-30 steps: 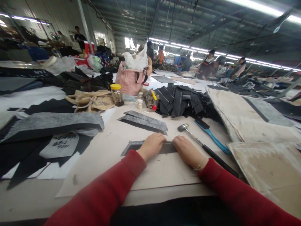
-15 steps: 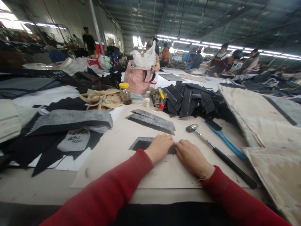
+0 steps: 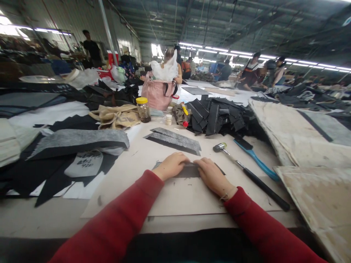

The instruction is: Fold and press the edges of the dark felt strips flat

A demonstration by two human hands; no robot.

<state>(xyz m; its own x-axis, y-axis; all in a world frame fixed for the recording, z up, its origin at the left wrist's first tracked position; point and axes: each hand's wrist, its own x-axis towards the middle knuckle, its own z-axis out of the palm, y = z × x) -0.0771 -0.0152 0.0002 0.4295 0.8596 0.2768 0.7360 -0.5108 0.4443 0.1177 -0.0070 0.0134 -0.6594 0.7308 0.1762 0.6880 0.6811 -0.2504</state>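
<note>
A dark grey fabric strip [image 3: 189, 171] lies on the pale board [image 3: 123, 190] in front of me. My left hand [image 3: 172, 165] has its curled fingers on the strip's left part, and my right hand [image 3: 211, 173] grips its upper edge farther right. The fingertips of both hands are close together but apart, with some fabric hidden under them. Just beyond my hands lie grey and black strips [image 3: 174, 140]. To the right is a mallet [image 3: 246, 171] with a black handle, beside a blue brush [image 3: 259, 160].
Black fabric pieces [image 3: 214, 115] are heaped behind the board, near a yellow-lidded jar [image 3: 143, 109] and a pink bag [image 3: 156, 91]. More dark cloth [image 3: 33, 175] is on the left. Stiff cream sheets [image 3: 296, 138] border the right. Several people stand in the background.
My left hand has shifted left and my right hand slightly left, widening the gap between them. The strip's near part now shows dark grey between my hands. The view has shifted slightly.
</note>
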